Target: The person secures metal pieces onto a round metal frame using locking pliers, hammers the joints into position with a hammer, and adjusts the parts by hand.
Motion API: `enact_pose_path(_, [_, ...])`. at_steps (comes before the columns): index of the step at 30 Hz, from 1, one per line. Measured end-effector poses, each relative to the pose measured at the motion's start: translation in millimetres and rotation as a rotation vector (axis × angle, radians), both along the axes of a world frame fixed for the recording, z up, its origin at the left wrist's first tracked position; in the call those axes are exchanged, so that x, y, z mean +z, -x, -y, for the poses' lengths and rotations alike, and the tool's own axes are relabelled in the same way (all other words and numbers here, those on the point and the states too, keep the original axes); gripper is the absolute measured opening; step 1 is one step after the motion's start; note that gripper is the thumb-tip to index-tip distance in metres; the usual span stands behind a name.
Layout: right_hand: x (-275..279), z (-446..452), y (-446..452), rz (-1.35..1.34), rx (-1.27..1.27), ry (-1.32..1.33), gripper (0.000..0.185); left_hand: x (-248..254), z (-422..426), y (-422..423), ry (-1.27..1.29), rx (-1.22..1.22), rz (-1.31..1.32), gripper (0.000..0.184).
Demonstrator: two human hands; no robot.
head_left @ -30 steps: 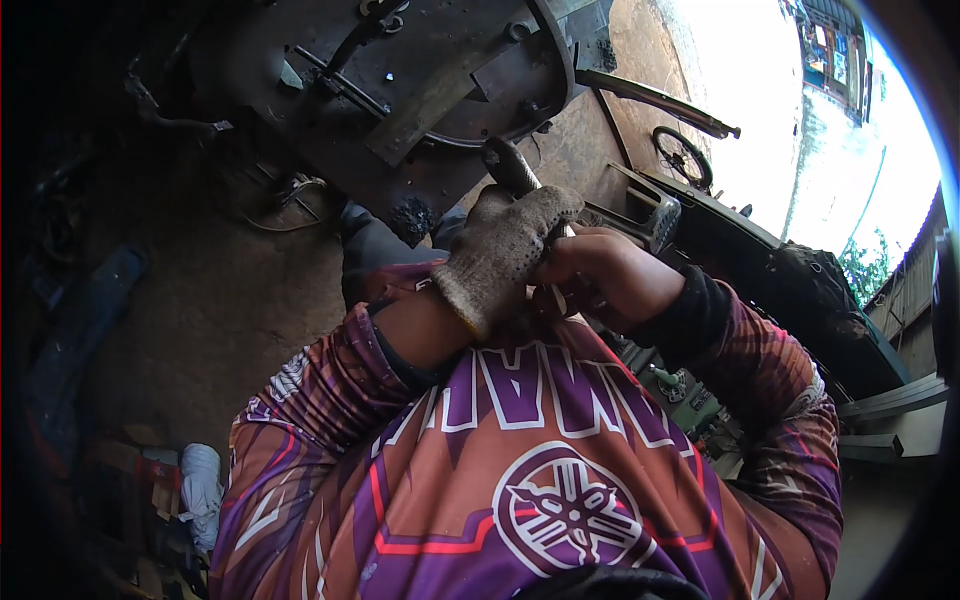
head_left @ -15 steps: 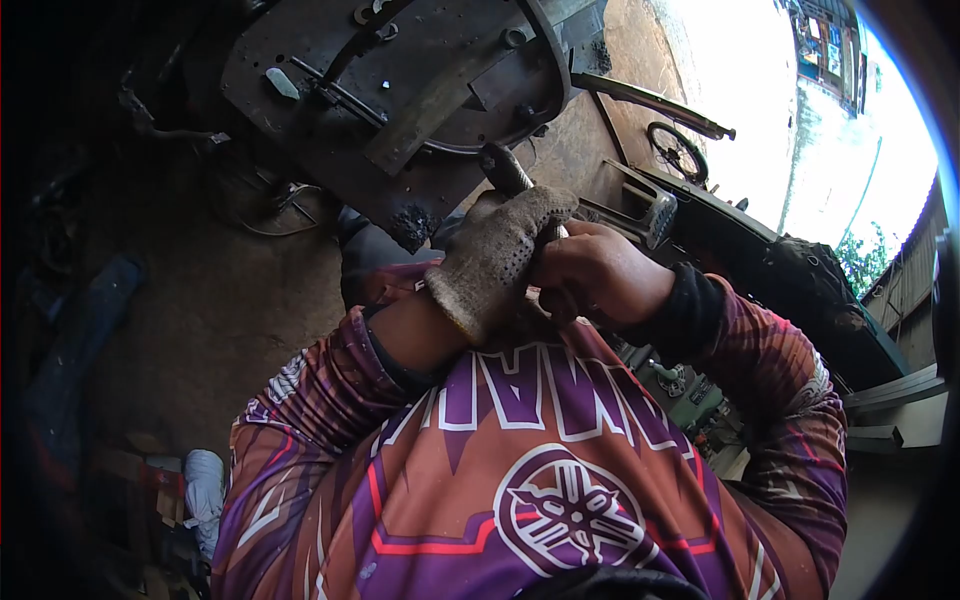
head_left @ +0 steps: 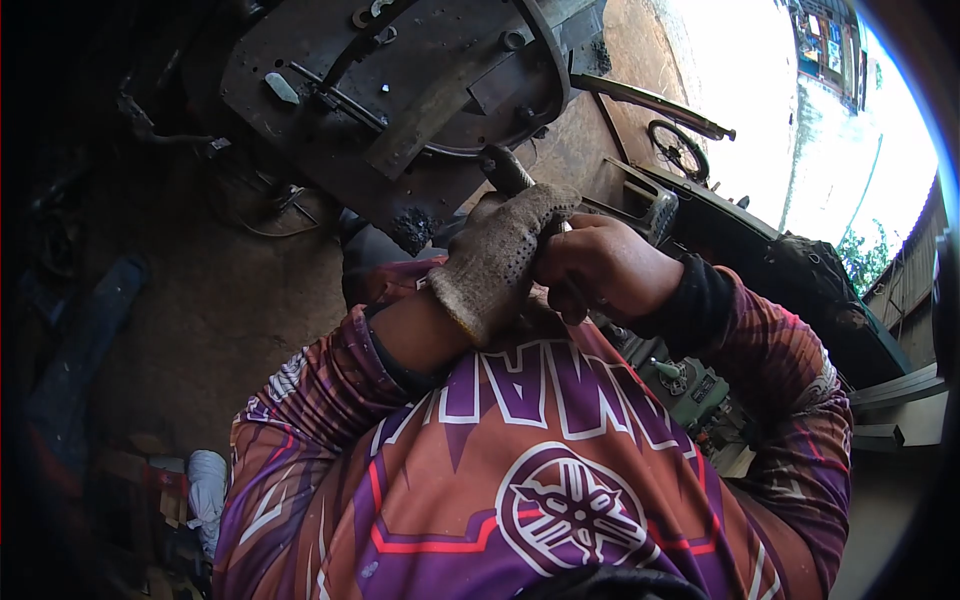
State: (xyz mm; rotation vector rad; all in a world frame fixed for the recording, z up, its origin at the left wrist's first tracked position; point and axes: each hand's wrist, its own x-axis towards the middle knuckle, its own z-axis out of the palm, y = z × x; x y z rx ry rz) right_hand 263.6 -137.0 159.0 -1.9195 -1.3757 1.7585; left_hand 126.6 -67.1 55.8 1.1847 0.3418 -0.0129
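My left hand point(head_left: 505, 255), in a grey knit glove with dark dots, is closed round a tool with a thick dark end and a ribbed grey shaft point(head_left: 512, 176). The dark end sticks out above the glove, towards the metal workbench. My right hand point(head_left: 608, 268) is bare and closed, its fingers curled against the gloved one in front of my chest. A short pale metal piece point(head_left: 564, 227) shows between the two hands. Whether it belongs to the same tool, I cannot tell. My right fingertips are partly hidden.
A dark metal workbench point(head_left: 340, 165) ahead bears a flat bar point(head_left: 415, 135), a curved metal band, thin rods and a pale chip point(head_left: 281, 88). A bicycle wheel point(head_left: 678, 152) and a long bar point(head_left: 655, 103) lie beyond it. Green machinery point(head_left: 690, 390) stands low on the right.
My right hand has shifted slightly to the right, and its sleeve with it. The left hand keeps its grip almost in place.
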Motion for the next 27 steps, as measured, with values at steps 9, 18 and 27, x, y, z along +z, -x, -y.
enact_pose_path(9, [-0.9,-1.8,-0.1,-0.012,-0.009,-0.015,0.009,-9.2,7.1,-0.4,-0.120,-0.005,0.099,0.047])
enact_pose_path(18, [6.7,-15.3,-8.1,0.012,0.127,0.053,0.012,-11.2,17.9,-5.3,0.007,0.217,0.170,0.027])
enact_pose_path(27, [34.6,-36.4,-9.9,0.277,-0.233,0.341,0.051,-14.0,15.0,-11.7,1.226,0.189,0.087,0.034])
